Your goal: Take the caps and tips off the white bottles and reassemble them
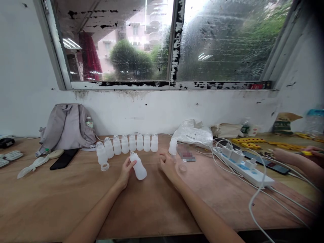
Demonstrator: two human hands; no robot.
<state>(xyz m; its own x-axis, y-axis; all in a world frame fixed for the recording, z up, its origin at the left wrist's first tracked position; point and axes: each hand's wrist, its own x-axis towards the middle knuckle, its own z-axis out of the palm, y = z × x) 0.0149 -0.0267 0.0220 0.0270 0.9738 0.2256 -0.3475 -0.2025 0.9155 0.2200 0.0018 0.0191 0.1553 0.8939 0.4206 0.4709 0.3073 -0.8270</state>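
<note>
My left hand (127,171) is closed around a frosted white baby bottle (140,168), which tilts above the table with its narrower top end up near my fingers. My right hand (166,164) is a short way to the right, its fingers loosely bent and apart, with nothing visible in them. Just beyond it stands another white bottle (173,147). A pale ring (182,167) lies to the right of that hand. Several matching bottles (125,145) with clear tops stand in a row behind my left hand. In front of the leftmost bottle (101,154) is a clear ring (104,166).
A grey backpack (66,126) and a black phone (64,159) are on the left. Towards the right lie a silvery plastic bag (193,133), a power strip (249,170) with loose white cables, and another phone (268,163). Another person's hands (291,158) work at the far right.
</note>
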